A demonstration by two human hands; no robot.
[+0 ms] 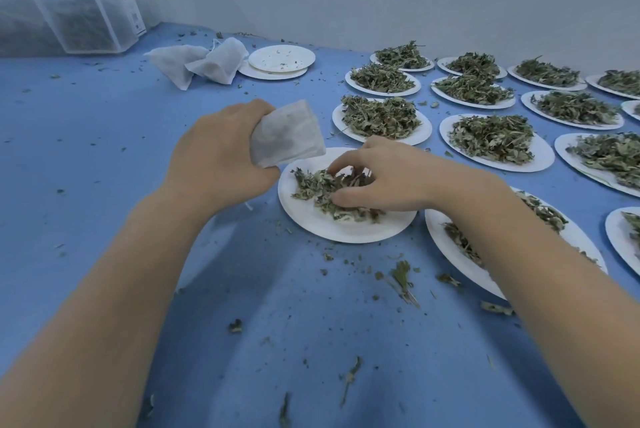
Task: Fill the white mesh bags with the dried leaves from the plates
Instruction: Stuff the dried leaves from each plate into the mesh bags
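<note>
Over the round paper plate (pixel 346 226), right hand (pixel 391 178) pinches crumbly dried leaves (pixel 322 185); left hand (pixel 214 157) clutches a gauzy mesh bag (pixel 287 136).

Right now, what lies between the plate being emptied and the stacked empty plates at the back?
In the head view, the mesh bag held by the left hand; beyond it, bare blue table with leaf crumbs.

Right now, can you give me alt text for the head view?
The left hand grips a white mesh bag while the right hand gathers dried green leaves on a round white paper plate. More leaf-heaped plates cover the blue table rightward.
</note>
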